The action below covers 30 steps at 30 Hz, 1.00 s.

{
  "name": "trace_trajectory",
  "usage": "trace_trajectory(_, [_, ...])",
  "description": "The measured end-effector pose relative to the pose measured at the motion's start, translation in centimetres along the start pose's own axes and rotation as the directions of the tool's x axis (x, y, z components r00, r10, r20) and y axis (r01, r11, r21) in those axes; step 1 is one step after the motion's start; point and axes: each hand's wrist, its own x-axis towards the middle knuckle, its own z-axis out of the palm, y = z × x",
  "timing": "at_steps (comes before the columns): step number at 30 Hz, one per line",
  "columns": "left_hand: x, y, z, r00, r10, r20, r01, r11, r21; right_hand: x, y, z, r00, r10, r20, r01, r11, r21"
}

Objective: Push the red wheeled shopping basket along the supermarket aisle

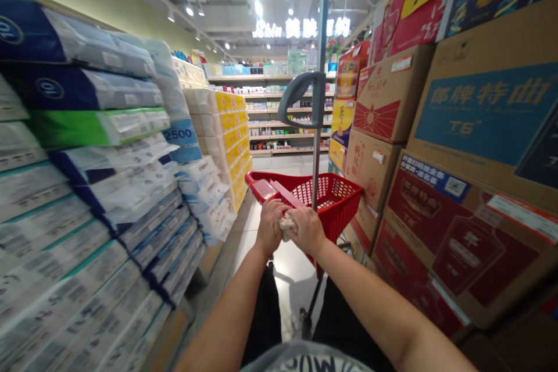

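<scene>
My left hand [271,225] and my right hand [308,231] meet at the near end of a red shopping cart [342,192]. Fingers of both are closed around a small crumpled off-white piece [288,223], which looks like cloth or tissue. Whether the hands also grip the cart's edge is hidden. Just ahead of my left hand is a flat panel [264,189] in a red frame on the cart. A metal pole [316,168] with a grey loop handle [300,102] rises upright from the cart's area. Through the basket's holes I make out no goods.
Stacked tissue packs [131,186] line the left side, with yellow-sided packs [231,139] beyond. Cardboard cartons [483,87] are piled high close on the right. Across the far end of the aisle stand stocked shelves [283,125]. Pale tiled floor [255,226] runs between.
</scene>
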Motion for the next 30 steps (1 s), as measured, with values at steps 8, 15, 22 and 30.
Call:
trace_trajectory(8, [0.1, -0.6, -0.3, 0.999, 0.026, 0.018, -0.026, 1.0, -0.004, -0.8, -0.2, 0.5, 0.995, -0.034, -0.091, 0.033, 0.999, -0.011])
trace_trajectory(15, [0.0, -1.2, -0.5, 1.0, 0.028, 0.013, -0.028, 1.0, 0.014, 0.5, -0.3, 0.2, 0.998, 0.058, 0.028, -0.059, 0.998, 0.016])
trace_trajectory(22, [-0.1, -1.2, -0.5, 1.0, 0.005, 0.017, -0.006, 1.0, 0.022, -0.4, -0.6, 0.8, 0.985, -0.139, -0.1, 0.131, 0.988, -0.077])
trace_trajectory(30, [0.0, -0.9, -0.9, 1.0, 0.009, -0.019, -0.009, 1.0, -0.002, 1.4, -1.5, 0.1, 0.986, 0.159, 0.043, -0.16, 0.987, 0.025])
